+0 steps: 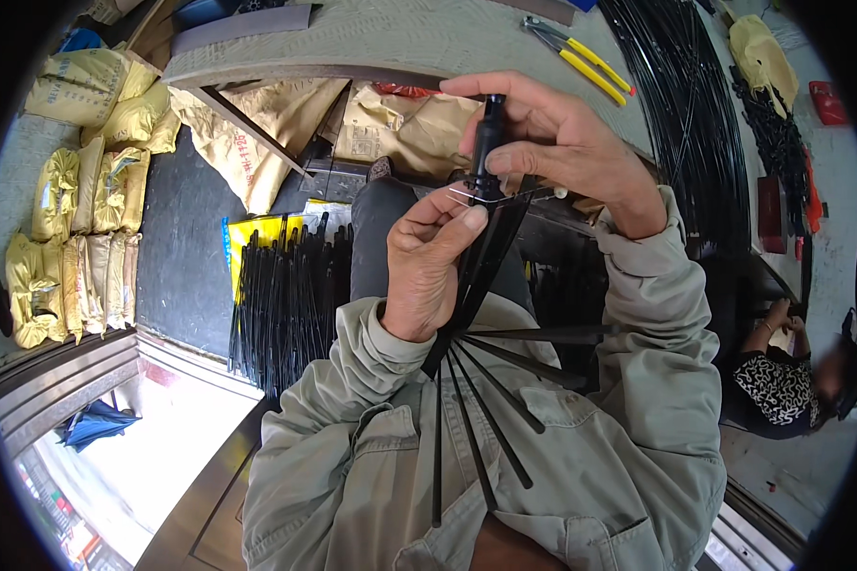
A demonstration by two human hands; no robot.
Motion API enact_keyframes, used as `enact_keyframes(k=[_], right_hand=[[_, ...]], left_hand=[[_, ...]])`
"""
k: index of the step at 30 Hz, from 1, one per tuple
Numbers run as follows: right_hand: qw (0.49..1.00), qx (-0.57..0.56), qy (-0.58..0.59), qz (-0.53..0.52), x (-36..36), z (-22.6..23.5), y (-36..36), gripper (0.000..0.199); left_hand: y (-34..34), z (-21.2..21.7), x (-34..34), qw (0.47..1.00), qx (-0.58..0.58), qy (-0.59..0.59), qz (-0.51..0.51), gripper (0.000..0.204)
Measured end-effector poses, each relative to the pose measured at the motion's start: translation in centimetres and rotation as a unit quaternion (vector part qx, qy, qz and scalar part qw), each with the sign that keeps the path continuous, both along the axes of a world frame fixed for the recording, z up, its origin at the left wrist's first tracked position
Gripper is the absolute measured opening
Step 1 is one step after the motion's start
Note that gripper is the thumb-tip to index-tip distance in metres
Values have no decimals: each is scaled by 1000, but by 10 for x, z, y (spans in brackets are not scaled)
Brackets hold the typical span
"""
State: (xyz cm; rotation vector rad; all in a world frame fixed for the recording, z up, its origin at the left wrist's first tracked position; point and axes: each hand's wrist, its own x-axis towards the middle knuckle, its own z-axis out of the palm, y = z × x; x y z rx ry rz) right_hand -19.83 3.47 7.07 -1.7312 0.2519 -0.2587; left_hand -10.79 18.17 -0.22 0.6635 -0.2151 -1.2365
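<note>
My left hand point(430, 265) grips a bunch of black metal ribs point(493, 381) that fan out toward my chest, and its thumb and fingers pinch a thin bright wire point(467, 197) at their top. My right hand point(552, 143) holds the black cylindrical hub point(488, 133) where the ribs meet, upright between thumb and fingers. Both hands are close together above my lap, almost touching.
A pile of black ribs point(281, 305) lies on the floor to my left. Yellow sacks point(76, 219) are stacked at far left. Yellow-handled pliers point(581, 59) and long black rods point(686, 114) lie at upper right. Another person point(781, 381) sits at right.
</note>
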Motion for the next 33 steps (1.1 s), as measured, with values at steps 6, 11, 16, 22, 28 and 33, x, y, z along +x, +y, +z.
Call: enact_keyframes(k=[6, 11, 16, 22, 28, 33], right_hand=[[999, -37, 10, 21, 1, 2, -2, 53], [997, -72, 36, 17, 6, 5, 2, 52], [987, -141, 81, -15, 11, 8, 9, 51], [999, -41, -12, -1, 6, -3, 4, 59], [931, -224, -101, -271, -2, -37, 46, 71], [887, -10, -164, -431, 12, -76, 95, 68]], left_hand=[[-1, 0, 2, 1000, 6, -6, 1, 24], [-3, 0, 3, 1000, 8, -5, 5, 26], [-4, 1, 4, 1000, -4, 11, 8, 26], [-1, -6, 6, 1000, -15, 7, 5, 25], [3, -9, 11, 999, -27, -18, 20, 23], [5, -10, 13, 999, -11, -18, 34, 23]])
